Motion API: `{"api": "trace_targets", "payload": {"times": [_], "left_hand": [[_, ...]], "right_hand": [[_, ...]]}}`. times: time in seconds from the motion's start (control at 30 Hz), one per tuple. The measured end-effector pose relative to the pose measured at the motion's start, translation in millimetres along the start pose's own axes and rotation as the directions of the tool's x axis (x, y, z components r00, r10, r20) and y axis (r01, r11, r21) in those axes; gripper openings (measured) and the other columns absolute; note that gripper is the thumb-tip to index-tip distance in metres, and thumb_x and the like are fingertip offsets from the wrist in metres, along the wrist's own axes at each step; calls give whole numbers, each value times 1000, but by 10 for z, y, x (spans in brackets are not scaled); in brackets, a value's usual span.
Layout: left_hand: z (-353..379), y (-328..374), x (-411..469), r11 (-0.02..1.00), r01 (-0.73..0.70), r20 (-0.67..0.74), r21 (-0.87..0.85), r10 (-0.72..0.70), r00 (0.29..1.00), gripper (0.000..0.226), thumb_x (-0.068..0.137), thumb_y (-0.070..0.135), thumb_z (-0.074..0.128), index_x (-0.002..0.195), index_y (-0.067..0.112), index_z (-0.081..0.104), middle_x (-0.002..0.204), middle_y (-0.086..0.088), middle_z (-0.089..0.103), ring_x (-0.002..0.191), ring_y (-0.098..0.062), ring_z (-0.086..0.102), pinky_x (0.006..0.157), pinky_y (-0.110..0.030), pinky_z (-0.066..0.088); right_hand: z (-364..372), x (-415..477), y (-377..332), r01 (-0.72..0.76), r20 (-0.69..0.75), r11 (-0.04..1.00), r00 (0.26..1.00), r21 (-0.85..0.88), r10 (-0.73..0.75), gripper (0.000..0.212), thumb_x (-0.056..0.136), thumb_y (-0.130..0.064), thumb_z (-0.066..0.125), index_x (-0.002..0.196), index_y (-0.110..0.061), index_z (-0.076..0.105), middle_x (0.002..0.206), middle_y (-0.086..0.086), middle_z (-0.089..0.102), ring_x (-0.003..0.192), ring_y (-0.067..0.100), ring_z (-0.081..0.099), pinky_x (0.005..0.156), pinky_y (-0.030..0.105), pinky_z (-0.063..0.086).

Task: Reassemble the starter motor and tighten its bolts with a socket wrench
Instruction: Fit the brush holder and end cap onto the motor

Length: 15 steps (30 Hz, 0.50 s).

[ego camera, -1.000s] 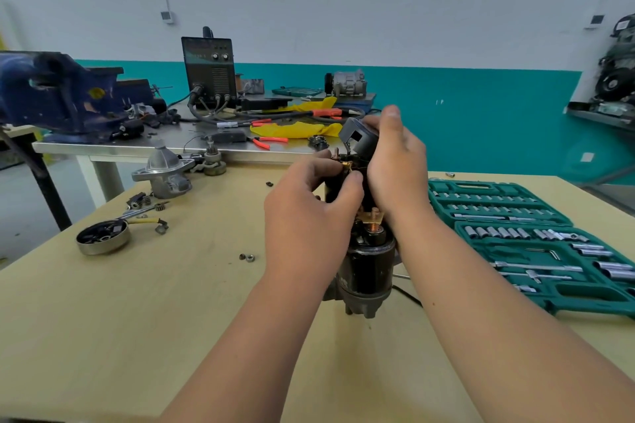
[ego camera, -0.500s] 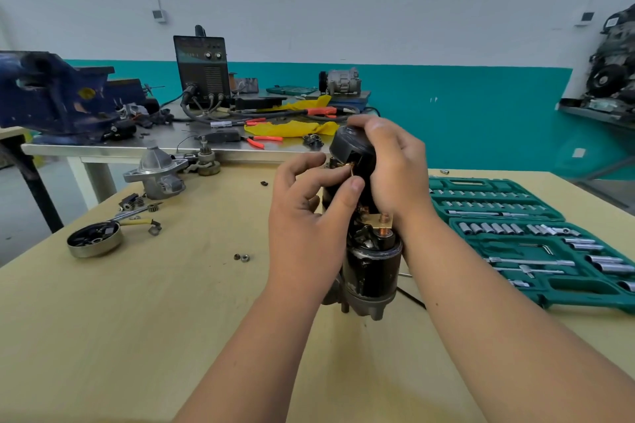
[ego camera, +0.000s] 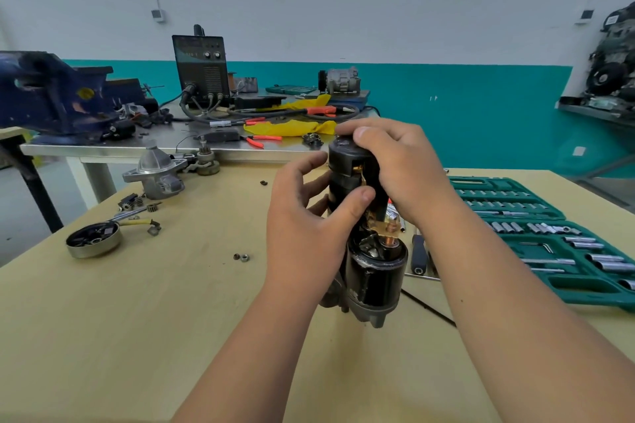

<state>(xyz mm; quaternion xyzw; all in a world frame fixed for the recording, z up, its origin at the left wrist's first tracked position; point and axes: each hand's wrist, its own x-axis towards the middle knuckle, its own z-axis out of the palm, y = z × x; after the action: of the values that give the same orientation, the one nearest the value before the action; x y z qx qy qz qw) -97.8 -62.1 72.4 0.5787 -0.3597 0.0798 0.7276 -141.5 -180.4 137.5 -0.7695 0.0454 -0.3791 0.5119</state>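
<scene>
A: Where's the starter motor (ego camera: 369,251)?

B: Centre of the frame, upright on the wooden table (ego camera: 137,319). The left hand (ego camera: 309,227) grips its black body; the right hand (ego camera: 402,168) is closed over the top cap.

A: Far along?

B: Midway, I'd judge. The nose housing (ego camera: 156,172), the round cover (ego camera: 93,239) and loose nuts (ego camera: 241,256) lie at left, and the socket set (ego camera: 563,240) at right sits unused.

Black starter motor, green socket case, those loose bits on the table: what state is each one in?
Black starter motor: upright, held.
Black upper cylinder: gripped at top.
Left hand: gripping.
Right hand: gripping.
Green socket case: open.
Silver nose housing: detached.
Two small nuts: loose.
</scene>
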Motion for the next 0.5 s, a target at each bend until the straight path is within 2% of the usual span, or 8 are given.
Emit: {"api": "trace_targets", "payload": {"times": [0.07,0.13,0.23,0.37,0.5], "left_hand": [[-29,-37,33,999,17,63,36,-19,998,71,63,55,74,127,35,52,123,18,59,111,1,61,85,-26,57],[-35,-77,79,998,53,193,26,-57,980,79,64,58,68,134,27,47,122,14,61,108,0,61,81,-21,54],[-18,-144,113,991,118,322,-66,-90,942,74,67,57,61,127,14,50,103,1,65,89,-10,64,71,-25,50],[-15,-226,154,992,113,292,-50,-94,952,69,68,64,54,115,13,55,95,1,65,83,-10,62,71,-28,49],[24,-228,168,996,90,279,-6,-84,957,70,68,70,45,115,20,54,92,12,62,78,6,58,67,-14,44]], "right_hand": [[10,-36,12,13,-40,1000,999,-2,-13,27,77,-34,51,88,-30,75,84,-18,71,82,-5,62,64,11,47],[42,-86,35,64,-65,997,996,32,-62,24,78,-33,51,86,-30,74,85,-16,72,84,-3,63,68,13,48],[111,-126,58,145,-41,986,989,86,-142,21,81,-32,53,87,-29,73,87,-14,72,89,1,64,74,16,48],[132,-86,81,154,6,984,988,91,-155,20,84,-31,51,87,-31,72,85,-18,70,87,1,63,75,16,46],[69,-20,56,142,73,987,986,81,-147,22,80,-25,53,80,-30,74,82,-14,72,82,1,63,70,14,47]]}}
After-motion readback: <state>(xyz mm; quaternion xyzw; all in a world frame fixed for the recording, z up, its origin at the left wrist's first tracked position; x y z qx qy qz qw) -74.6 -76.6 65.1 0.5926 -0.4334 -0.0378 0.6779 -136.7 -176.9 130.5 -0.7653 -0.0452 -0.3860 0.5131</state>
